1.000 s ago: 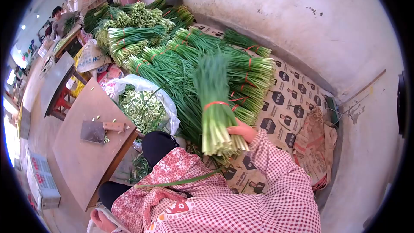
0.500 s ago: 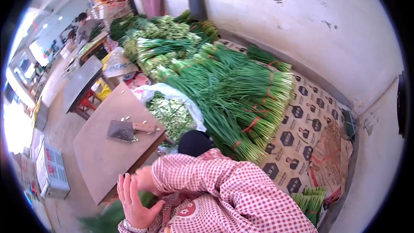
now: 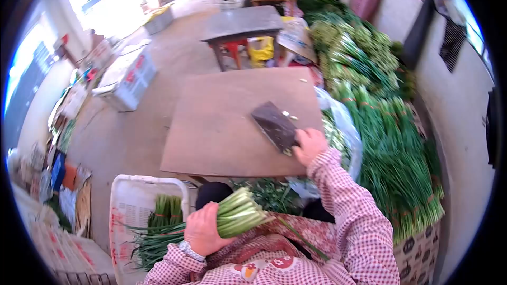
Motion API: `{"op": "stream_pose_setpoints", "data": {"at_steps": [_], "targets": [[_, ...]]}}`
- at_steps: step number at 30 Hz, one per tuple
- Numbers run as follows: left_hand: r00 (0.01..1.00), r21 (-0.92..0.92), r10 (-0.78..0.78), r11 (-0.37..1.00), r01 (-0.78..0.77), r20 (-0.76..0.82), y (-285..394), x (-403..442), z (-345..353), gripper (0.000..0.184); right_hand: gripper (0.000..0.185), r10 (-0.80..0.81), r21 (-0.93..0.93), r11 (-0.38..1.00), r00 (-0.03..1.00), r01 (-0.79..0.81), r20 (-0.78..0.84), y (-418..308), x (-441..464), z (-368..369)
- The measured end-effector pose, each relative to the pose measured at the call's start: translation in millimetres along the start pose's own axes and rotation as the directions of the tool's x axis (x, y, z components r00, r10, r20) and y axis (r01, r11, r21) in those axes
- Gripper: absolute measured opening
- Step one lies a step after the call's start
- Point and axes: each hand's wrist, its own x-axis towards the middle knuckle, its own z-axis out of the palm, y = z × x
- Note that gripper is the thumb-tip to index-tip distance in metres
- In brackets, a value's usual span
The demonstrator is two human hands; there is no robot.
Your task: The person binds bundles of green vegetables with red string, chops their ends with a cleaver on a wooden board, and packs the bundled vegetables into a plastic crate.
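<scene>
My left hand (image 3: 203, 229) grips a bunch of chives (image 3: 237, 212) above my lap, their pale cut ends pointing right and the green leaves trailing left over a white crate (image 3: 120, 200). My right hand (image 3: 310, 145) is closed around the handle of a cleaver (image 3: 274, 125), and the dark blade lies flat on the brown table (image 3: 222, 111). Small pale trimmings (image 3: 288, 114) are scattered by the blade. Inside the crate, smaller tied bundles (image 3: 166, 208) stand upright.
Right of the table is a clear plastic bag (image 3: 353, 132) of trimmings. Large tied chive bundles (image 3: 391, 169) are heaped along the wall. Beyond stands a grey table (image 3: 243, 21) with a red stool (image 3: 232, 50). A white box (image 3: 129, 74) sits on the floor to the left.
The view has swung left and down. The right hand has come onto the cleaver handle, which lay untouched before. The left hand, open earlier, now holds a chive bunch.
</scene>
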Motion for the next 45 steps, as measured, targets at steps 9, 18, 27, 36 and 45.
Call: {"op": "stream_pose_setpoints", "data": {"at_steps": [9, 18, 27, 36, 45], "targets": [[0.996, 0.070, -0.049, 0.997, 0.044, 0.077, -27, 7, -10, 0.095, 0.050, 0.061, -0.023, 0.998, 0.954, -0.056, 0.293, 34, 36, 7], [0.947, -0.192, 0.012, 0.980, 0.053, 0.321, -54, 6, -30, 0.103, 0.036, -0.100, 0.630, 0.356, 0.643, -0.690, 0.760, -19, -31, -9], [0.913, -0.359, 0.077, 0.930, 0.079, 0.400, -87, 71, -31, 0.105, 0.038, 0.298, 0.767, 0.402, 0.863, -0.501, 0.407, 4, -46, -15], [0.999, 0.246, -0.031, 0.969, 0.033, -0.011, -64, 179, -17, 0.104, 0.038, 0.259, 0.663, 0.671, 0.943, -0.333, 0.211, -2, -73, -2], [0.964, 0.266, -0.159, 0.959, 0.100, 0.213, -49, 195, 2, 0.117, 0.047, 0.123, 0.607, 0.777, 0.986, -0.164, 0.108, -20, -64, -28]]}}
